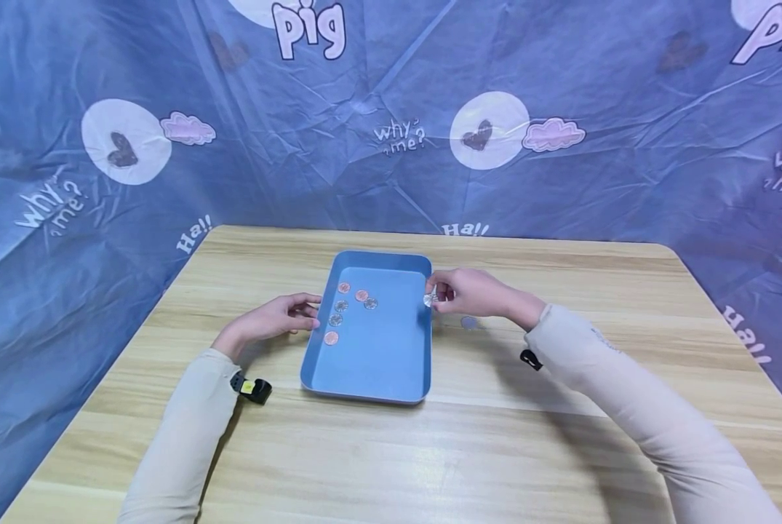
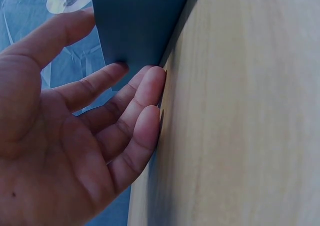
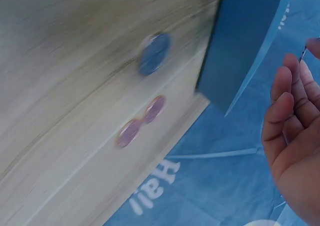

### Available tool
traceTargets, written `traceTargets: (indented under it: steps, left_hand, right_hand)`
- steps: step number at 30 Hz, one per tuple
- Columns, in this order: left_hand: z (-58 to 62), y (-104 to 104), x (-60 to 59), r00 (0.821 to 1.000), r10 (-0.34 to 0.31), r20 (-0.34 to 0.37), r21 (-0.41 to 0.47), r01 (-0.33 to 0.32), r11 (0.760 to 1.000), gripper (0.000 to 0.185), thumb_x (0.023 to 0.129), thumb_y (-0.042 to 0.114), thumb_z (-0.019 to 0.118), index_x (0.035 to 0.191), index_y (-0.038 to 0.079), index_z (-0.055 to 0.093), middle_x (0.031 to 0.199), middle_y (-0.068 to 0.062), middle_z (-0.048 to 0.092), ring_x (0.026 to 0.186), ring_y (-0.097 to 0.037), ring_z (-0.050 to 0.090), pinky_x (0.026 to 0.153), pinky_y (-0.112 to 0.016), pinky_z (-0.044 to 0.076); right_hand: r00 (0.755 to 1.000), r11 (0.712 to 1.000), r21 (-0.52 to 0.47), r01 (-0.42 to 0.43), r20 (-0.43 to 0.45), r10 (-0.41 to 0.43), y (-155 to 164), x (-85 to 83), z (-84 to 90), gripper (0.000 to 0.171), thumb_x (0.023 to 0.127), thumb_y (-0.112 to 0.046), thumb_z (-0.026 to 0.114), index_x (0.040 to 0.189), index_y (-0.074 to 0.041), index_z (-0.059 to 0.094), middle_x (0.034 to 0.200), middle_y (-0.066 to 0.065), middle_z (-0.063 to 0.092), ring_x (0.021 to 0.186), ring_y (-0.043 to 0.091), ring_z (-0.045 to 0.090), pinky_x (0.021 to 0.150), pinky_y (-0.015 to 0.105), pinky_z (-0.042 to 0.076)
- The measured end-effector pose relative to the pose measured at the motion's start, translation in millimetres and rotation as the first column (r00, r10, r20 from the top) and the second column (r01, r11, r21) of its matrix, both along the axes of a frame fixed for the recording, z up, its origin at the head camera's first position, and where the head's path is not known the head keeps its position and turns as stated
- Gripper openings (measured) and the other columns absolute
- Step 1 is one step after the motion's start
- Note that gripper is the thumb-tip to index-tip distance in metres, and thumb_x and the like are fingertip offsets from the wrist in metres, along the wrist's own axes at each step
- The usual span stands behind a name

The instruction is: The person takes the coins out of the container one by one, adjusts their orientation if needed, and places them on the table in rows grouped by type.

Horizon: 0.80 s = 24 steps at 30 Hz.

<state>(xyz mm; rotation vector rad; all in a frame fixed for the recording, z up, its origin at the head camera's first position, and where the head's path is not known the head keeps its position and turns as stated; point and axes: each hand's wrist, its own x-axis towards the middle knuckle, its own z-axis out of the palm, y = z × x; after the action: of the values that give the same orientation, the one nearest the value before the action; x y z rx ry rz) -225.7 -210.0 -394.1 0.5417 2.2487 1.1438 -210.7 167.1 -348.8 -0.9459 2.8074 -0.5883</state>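
A shallow blue tray point(image 1: 380, 364) lies on the table with several silver and copper-coloured coins point(image 1: 341, 306) in it, mostly toward its left side. My right hand point(image 1: 472, 292) is at the tray's right rim and pinches a silver coin point(image 1: 428, 299) between thumb and fingers; the right wrist view shows that coin nearly edge-on. Against the tray's left wall rests my left hand point(image 1: 276, 318), its thumb and fingertips touching the outside, as the left wrist view point(image 2: 55, 136) shows up close. Its fingers are loosely bent and hold no coin.
One bluish coin point(image 1: 469, 322) lies on the wooden table point(image 1: 377, 458) right of the tray, under my right wrist. Two pinkish coins point(image 3: 141, 122) lie near it in the right wrist view. A blue printed cloth point(image 1: 364, 175) hangs behind the table.
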Motion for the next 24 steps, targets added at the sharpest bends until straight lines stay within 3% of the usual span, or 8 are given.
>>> traceTargets:
  steps: [12, 24]
  left_hand:
    - [-0.2, -0.6, 0.0, 1.000, -0.004, -0.003, 0.004, 0.004, 1.000, 0.063, 0.094, 0.023, 0.062, 0.145, -0.002, 0.035, 0.127, -0.022, 0.057, 0.114, -0.028, 0.057, 0.095, -0.036, 0.049]
    - [-0.4, -0.7, -0.7, 1.000, -0.004, 0.003, 0.003, 0.004, 1.000, 0.064, 0.094, 0.024, 0.062, 0.146, -0.002, 0.035, 0.127, -0.022, 0.056, 0.114, -0.027, 0.057, 0.096, -0.039, 0.049]
  right_hand:
    - [0.998, 0.998, -0.007, 0.058, 0.021, -0.058, 46.3, 11.2, -14.9, 0.022, 0.080, -0.017, 0.069, 0.100, -0.009, 0.065, 0.076, -0.007, 0.063, 0.067, 0.004, 0.053, 0.063, 0.024, 0.045]
    - [0.991, 0.993, 0.030, 0.117, 0.068, -0.119, 67.9, 21.2, -29.3, 0.017, 0.083, -0.020, 0.070, 0.096, -0.011, 0.064, 0.075, -0.007, 0.060, 0.067, 0.006, 0.052, 0.062, 0.024, 0.045]
